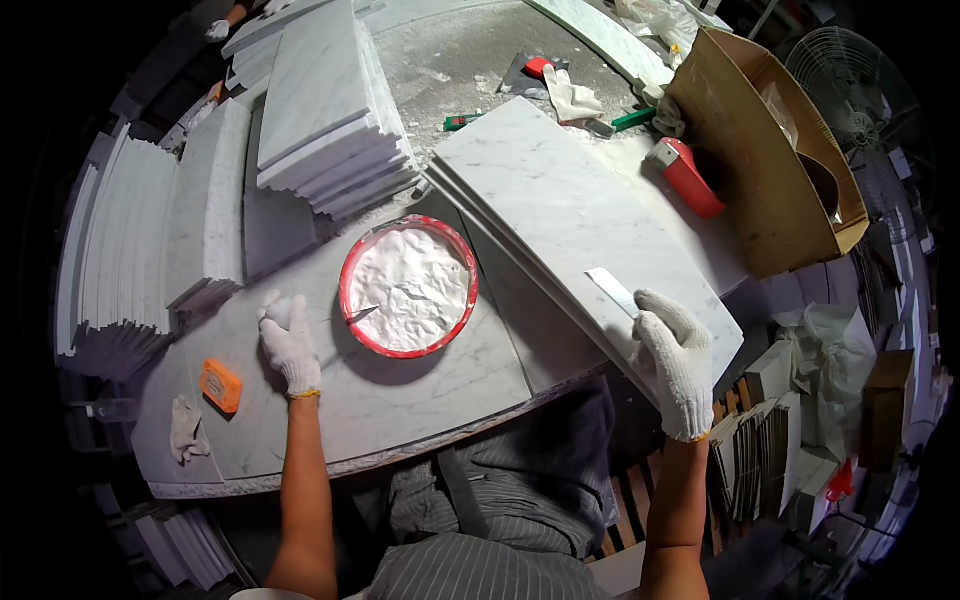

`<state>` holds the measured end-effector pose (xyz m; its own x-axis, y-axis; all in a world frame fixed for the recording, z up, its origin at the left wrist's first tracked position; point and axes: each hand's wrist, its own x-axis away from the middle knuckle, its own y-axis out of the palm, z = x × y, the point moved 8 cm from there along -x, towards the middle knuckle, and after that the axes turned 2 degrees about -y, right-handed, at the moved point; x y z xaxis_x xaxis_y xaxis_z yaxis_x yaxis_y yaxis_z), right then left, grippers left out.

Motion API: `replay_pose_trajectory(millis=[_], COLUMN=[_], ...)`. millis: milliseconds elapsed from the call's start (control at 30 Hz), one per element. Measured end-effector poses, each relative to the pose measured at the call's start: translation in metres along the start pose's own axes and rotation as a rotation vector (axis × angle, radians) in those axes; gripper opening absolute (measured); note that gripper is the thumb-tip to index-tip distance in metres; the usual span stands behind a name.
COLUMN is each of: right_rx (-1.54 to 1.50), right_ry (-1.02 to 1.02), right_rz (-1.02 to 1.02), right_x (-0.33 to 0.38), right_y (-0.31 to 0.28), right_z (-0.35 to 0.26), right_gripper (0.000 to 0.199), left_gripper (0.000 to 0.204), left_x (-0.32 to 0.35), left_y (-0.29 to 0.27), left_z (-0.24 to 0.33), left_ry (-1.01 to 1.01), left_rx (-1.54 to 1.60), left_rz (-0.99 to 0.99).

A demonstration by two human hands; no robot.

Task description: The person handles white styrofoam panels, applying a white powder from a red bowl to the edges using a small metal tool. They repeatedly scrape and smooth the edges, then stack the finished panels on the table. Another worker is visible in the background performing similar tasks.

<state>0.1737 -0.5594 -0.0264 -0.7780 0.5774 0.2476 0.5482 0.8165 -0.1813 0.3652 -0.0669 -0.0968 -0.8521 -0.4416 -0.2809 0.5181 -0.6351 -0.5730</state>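
Note:
My left hand (290, 343), in a white knitted glove, is closed around a thin-bladed spatula (362, 313). The spatula's tip lies over a round red-rimmed tub (346, 265) of white paste (415, 285); whether it touches the paste I cannot tell. In my right hand (676, 362), also gloved, a flat pale scraper strip (611, 291) is pinched between thumb and fingers. That hand is over the right edge of a stack of grey-veined white marble slabs (560, 200), and the strip lies at or just above the top slab.
Tall marble stacks (320, 100) stand at the left and back. An orange block (221, 386) and a loose glove (187, 430) lie front left. Right of the slabs are a red tool (686, 178), a cardboard box (760, 160) and a fan (850, 90). Another person's gloved hand (218, 31) shows far left.

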Motion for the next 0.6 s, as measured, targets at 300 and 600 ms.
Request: replay_pose_trajectory(millis=[300, 600], right_rx=[0.091, 0.443], right_ry=[-0.087, -0.525], right_rz=[0.097, 0.198], right_x=[-0.022, -0.008], right_y=[0.003, 0.011], right_z=[0.001, -0.018], right_gripper=[0.029, 0.03], left_gripper=[0.04, 0.041], left_x=[0.002, 0.004], left_y=[-0.003, -0.005], left_z=[-0.003, -0.002], left_ry=[-0.016, -0.047], left_rx=[-0.052, -0.113], left_rz=[0.037, 0.037])
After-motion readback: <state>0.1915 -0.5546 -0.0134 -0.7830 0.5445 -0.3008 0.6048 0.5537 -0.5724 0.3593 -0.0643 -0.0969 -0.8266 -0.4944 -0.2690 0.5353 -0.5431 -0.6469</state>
